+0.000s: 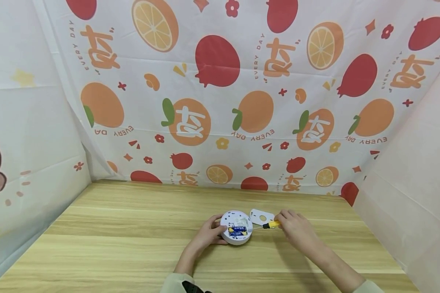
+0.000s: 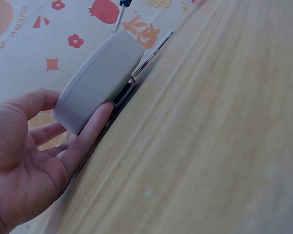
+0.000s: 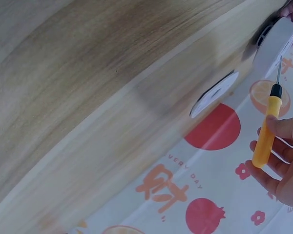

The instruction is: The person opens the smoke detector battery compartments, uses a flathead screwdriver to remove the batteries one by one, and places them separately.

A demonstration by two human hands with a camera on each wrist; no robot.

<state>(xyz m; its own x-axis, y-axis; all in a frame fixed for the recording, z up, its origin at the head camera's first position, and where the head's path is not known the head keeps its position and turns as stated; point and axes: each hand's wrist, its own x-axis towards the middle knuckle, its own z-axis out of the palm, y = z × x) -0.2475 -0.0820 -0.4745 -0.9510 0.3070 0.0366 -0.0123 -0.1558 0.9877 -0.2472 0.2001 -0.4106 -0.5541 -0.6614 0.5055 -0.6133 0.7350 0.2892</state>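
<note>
My left hand point(image 1: 206, 235) grips a round white battery-powered device point(image 1: 235, 215) at its left side, thumb on the upper rim and fingers around the wall. Its back faces up, showing blue-and-yellow batteries point(image 1: 238, 231) in an uncovered compartment. In the left wrist view the device point(image 2: 97, 80) is tilted slightly above the wooden surface, fingers under its edge. My right hand point(image 1: 298, 230) holds a screwdriver point(image 1: 273, 224) by its yellow handle. The thin metal shaft point(image 3: 279, 70) points at the device's right edge, its tip at the rim beside the batteries.
A flat white plate point(image 1: 257, 215) with a hole lies on the wooden table point(image 1: 132, 232), just behind the screwdriver. Fruit-printed cloth point(image 1: 220, 122) hangs along the table's back edge. Pale cloth walls stand on the left point(image 1: 29, 122) and right point(image 1: 407, 175).
</note>
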